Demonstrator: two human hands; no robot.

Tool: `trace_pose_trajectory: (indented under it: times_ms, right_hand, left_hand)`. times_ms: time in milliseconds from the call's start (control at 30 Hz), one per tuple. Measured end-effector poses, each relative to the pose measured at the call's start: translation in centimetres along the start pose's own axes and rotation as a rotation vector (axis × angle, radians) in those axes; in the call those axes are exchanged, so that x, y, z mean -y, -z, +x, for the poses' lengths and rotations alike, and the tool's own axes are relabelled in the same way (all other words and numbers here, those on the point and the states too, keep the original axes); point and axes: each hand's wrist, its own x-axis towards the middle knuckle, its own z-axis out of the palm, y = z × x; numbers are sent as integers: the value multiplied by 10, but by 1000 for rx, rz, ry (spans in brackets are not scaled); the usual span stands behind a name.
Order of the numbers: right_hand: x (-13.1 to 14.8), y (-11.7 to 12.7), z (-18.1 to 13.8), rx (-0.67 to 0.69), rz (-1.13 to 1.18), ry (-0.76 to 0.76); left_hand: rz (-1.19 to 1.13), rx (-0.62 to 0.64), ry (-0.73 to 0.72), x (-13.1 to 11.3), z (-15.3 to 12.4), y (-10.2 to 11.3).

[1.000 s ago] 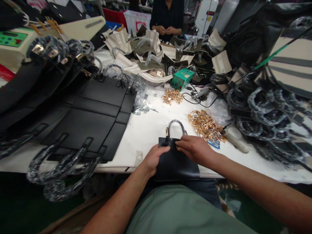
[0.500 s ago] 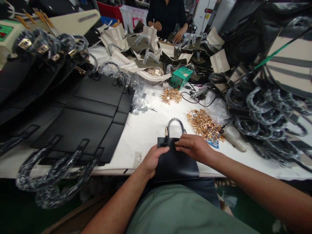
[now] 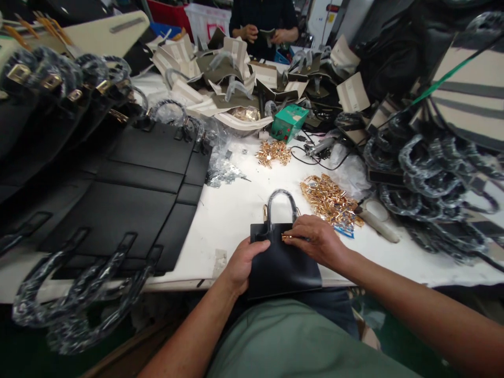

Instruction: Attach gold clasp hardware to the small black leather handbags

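Note:
A black leather bag panel point(image 3: 286, 268) with a plastic-wrapped loop handle point(image 3: 282, 194) rests at the table's front edge, tilted toward me. My left hand point(image 3: 244, 263) grips its left side, thumb lying on the front face near the handle's base. Pinched in the fingers of my right hand point(image 3: 316, 237) is a small gold metal fitting point(image 3: 286, 237), held against the panel between the handle's two ends. A gold buckle-like piece point(image 3: 265, 212) shows at the handle's left end. The fingers behind the panel are hidden.
Loose gold fittings point(image 3: 328, 199) lie right of the handle, with a smaller gold pile point(image 3: 273, 152) farther back. A green box point(image 3: 289, 122) stands behind. Stacked black panels point(image 3: 145, 194) fill the left; wrapped handles point(image 3: 425, 184) crowd the right. Another person point(image 3: 263, 23) works opposite.
The gold fitting now shows at my right fingertips on the panel; earlier it was hidden. My view has shifted slightly. The person opposite now holds a dark piece in both hands.

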Motion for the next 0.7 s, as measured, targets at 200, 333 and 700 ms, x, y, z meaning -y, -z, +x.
trace_pose_trajectory:
  times_ms: [200, 333, 700]
  right_hand:
    - [8, -3, -1, 38, -98, 2]
    - [20, 7, 3, 61, -116, -66]
    - [23, 9, 8, 57, -161, -36]
  left_hand:
    - [93, -65, -3, -1, -1, -2]
    - [131, -136, -23, -1, -3, -6]
    - [146, -260, -123, 3, -9, -24]
